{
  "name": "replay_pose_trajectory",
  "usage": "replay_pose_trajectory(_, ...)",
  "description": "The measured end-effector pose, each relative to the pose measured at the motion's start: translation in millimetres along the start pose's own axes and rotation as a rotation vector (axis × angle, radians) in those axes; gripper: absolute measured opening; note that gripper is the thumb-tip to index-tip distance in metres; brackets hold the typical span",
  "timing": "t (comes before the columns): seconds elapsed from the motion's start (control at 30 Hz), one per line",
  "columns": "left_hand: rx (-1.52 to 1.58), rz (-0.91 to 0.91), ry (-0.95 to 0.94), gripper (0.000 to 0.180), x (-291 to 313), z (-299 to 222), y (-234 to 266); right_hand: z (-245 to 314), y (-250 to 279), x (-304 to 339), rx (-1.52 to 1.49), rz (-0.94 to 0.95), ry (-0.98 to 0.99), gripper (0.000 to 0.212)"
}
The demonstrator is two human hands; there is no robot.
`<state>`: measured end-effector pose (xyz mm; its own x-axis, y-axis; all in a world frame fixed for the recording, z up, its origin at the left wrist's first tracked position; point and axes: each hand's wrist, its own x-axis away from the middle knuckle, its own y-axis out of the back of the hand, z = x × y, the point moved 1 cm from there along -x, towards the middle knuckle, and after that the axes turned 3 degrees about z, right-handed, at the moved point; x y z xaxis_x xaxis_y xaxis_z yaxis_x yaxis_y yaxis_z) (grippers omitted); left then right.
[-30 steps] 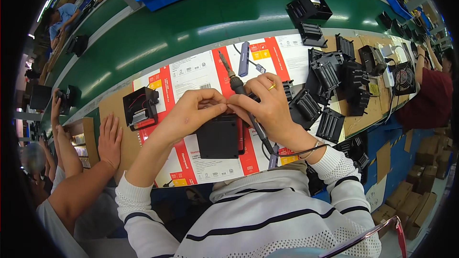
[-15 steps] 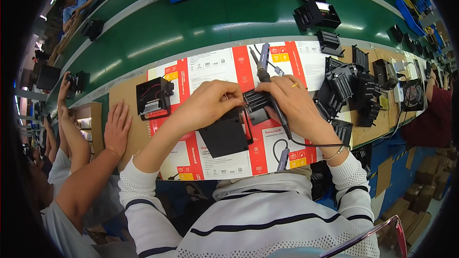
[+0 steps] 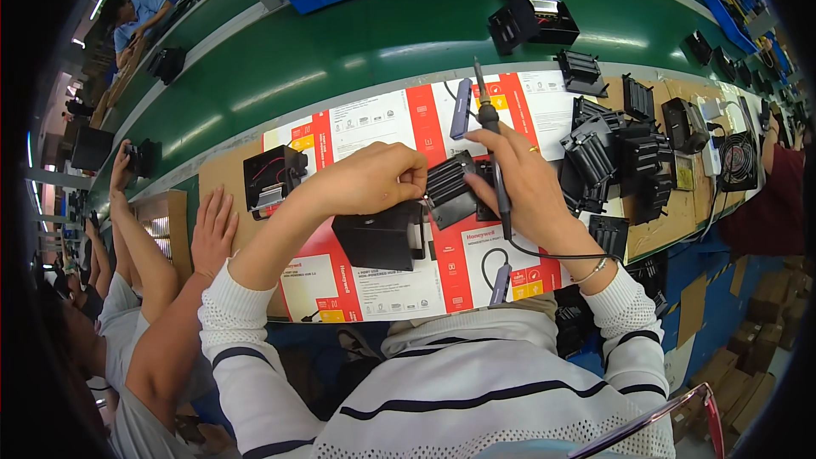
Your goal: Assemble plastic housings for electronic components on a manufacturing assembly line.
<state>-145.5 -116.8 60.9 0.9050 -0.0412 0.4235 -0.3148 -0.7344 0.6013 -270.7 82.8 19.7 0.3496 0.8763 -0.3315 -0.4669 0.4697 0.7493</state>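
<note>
My right hand [image 3: 531, 191] holds a soldering iron [image 3: 488, 116], its bare tip pointing away from me and its cable trailing back over the wrist. The fingers of that hand also reach toward a black ribbed plastic holder [image 3: 450, 185], the thumb at its right edge. My left hand [image 3: 374, 177] is closed in a pinch at the holder's left edge; what lies between the fingertips is too small to make out. Below the left hand a black box [image 3: 378, 240] lies on the printed cardboard sheet [image 3: 382, 293], close to the holder.
An open black box with red wires [image 3: 274, 177] stands at the left, near a co-worker's hand [image 3: 214, 234]. Black ribbed holders [image 3: 591, 153] are heaped at the right, beside a small fan [image 3: 738, 161]. Beyond runs a green belt [image 3: 382, 51] carrying black units [image 3: 548, 21].
The ribbed holder has turned and now lies tilted beside the black box, which has shifted left. The iron has swung more upright in my right hand. Units on the belt have moved left.
</note>
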Motion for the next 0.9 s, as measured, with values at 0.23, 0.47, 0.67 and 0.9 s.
replay_pose_trajectory(0.23, -0.018, -0.139, 0.085, 0.015, -13.8, -25.4, -19.2, -9.6, 24.6, -2.2, -0.066, -0.010, -0.014, 0.046)
replay_pose_trajectory(0.47, 0.080, 0.014, 0.076, 0.012, -27.0, -18.7, -16.5, -10.8, 31.5, 22.3, -0.050, 0.149, 0.035, 0.057)
replay_pose_trajectory(0.67, 0.027, 0.014, 0.120, 0.011, -32.2, -24.0, -17.6, -22.5, 32.8, 22.2, -0.245, 0.098, -0.024, 0.057)
replay_pose_trajectory(0.9, 0.001, 0.000, 0.133, 0.010, -35.1, -24.5, -19.2, -21.3, 30.6, 31.0, -0.124, 0.214, 0.011, 0.058)
